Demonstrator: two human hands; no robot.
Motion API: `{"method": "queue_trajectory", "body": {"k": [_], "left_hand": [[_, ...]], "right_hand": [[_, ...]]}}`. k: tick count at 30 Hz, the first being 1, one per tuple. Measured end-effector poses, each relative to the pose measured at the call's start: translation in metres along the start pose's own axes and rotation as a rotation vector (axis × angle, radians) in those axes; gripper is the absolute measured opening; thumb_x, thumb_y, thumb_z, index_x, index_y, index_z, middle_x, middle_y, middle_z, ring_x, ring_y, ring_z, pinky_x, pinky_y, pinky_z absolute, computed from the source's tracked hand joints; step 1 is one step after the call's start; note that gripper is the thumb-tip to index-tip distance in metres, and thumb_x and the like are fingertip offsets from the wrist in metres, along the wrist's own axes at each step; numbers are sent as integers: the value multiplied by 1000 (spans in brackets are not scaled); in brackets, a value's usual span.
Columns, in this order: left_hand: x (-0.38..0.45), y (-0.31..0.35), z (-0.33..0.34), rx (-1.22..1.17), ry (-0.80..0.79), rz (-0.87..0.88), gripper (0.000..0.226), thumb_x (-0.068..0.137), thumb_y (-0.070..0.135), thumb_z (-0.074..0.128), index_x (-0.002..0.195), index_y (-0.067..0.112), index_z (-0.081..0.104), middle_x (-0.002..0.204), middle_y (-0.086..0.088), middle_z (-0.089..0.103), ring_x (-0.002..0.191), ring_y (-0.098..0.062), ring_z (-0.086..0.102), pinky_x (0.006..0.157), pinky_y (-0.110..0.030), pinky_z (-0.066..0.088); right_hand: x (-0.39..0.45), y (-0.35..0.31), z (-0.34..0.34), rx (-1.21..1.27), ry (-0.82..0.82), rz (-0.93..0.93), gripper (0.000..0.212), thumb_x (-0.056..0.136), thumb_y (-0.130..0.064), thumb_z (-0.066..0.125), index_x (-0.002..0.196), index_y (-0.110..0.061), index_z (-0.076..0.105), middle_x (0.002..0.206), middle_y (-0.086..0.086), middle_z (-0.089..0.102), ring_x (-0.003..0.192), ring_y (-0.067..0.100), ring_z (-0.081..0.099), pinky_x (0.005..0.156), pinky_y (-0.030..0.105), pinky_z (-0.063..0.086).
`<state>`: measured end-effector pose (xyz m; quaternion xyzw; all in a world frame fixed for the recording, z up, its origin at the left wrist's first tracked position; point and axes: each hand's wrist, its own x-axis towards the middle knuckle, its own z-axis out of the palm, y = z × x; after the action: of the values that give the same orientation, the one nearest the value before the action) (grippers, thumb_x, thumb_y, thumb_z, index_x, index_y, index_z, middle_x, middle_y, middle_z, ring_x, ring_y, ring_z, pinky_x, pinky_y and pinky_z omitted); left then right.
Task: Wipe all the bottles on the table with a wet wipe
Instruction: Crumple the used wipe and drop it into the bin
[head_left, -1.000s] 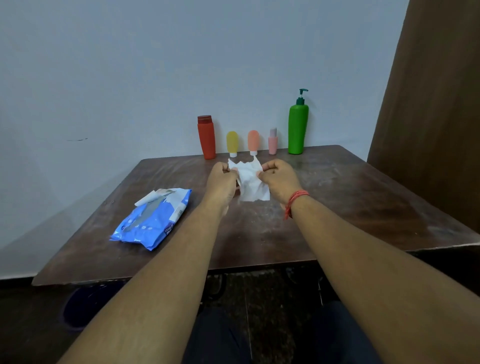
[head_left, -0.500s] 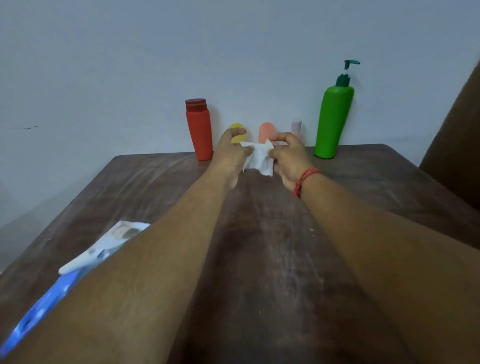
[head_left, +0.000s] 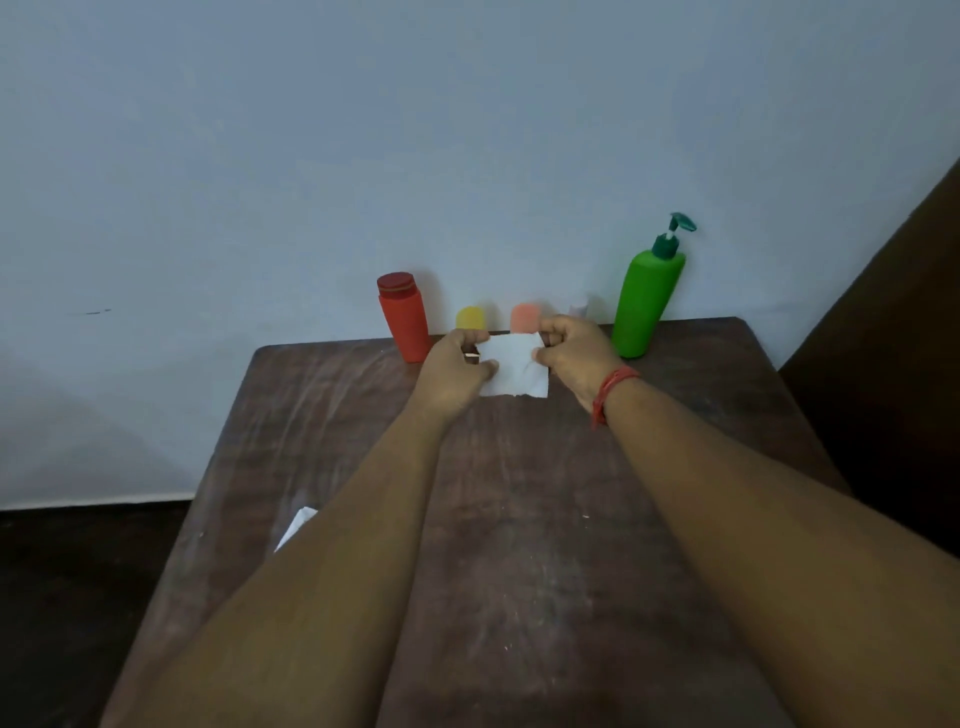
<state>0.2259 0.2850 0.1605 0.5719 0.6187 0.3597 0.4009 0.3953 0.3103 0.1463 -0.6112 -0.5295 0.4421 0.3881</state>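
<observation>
White wet wipe (head_left: 513, 364) is stretched flat between both hands above the far half of the dark brown wooden bench (head_left: 545, 519). Left hand (head_left: 454, 371) and right hand (head_left: 574, 353) each pinch a side edge, likely to spread it for wiping. Just beyond, against the wall, stand a red capped bottle (head_left: 404, 317), small yellow bottle (head_left: 470, 317), small orange bottle (head_left: 523, 317) and green pump bottle (head_left: 647, 301), none contacted.
</observation>
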Motion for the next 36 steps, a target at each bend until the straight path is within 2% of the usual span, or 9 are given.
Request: {"method": "queue_trajectory", "body": {"k": [2,5,7,14,18,22,25,30,36], "left_hand": [[-15,15,-7,76,20,-2,37,93,6,67,130,11,60,115,-5,60,97,-12,57,85,-17,47],[-44,32,-21,153,46,36,33,95,5,62,127,10,61,114,-6,62,96,-14,56,73,-8,41],[-64,35,-32,199,80,59,29,96,5,59,124,10,63,113,-4,64,98,-14,56,70,-9,39],[-129,22,-89,133,244,-44,13,97,8,54,99,7,66,93,1,63,83,-12,55,63,-8,39],[-154,5,-135,-129,325,-218,11,99,15,49,98,8,58,103,-9,64,99,-27,63,82,-42,58],[-172,-19,-191,-172,391,-216,9,101,15,49,103,9,55,99,-7,63,92,-24,63,60,-34,59],[-178,-45,-238,-177,408,-192,10,100,13,54,109,12,56,104,-6,63,93,-23,62,58,-29,51],[-185,-101,-338,-221,385,-207,22,96,10,59,117,16,56,113,-5,61,102,-22,62,83,-36,57],[-191,-183,-476,-318,343,-317,18,96,6,60,104,22,58,119,-10,62,105,-28,64,72,-35,56]], "right_hand": [[-17,-20,-9,-101,-16,-27,31,83,4,66,107,-16,68,94,-2,64,95,17,63,95,40,53],[-49,-45,-18,-305,-45,-105,19,89,-5,63,103,-18,67,81,-13,54,78,5,53,70,14,43],[-72,-54,-18,-372,-44,-129,11,92,-13,63,97,-23,65,78,-16,52,72,1,49,60,10,33],[-124,-86,32,-266,-110,-155,11,93,-24,64,91,-14,67,95,-3,66,84,12,60,63,17,40],[-142,-106,90,-111,-243,-97,17,95,-25,63,91,-9,66,91,2,68,85,20,65,73,31,54],[-153,-126,153,89,-310,-15,20,92,-26,68,97,-7,67,101,9,72,97,30,69,82,51,59],[-162,-142,207,142,-381,7,22,81,-31,77,94,-15,67,99,7,73,92,26,70,74,47,60],[-176,-165,322,108,-454,24,18,86,0,70,100,-11,64,99,12,65,82,23,66,50,26,51],[-197,-186,477,272,-389,180,15,90,1,65,101,-10,64,98,8,63,93,27,65,70,36,59]]}}
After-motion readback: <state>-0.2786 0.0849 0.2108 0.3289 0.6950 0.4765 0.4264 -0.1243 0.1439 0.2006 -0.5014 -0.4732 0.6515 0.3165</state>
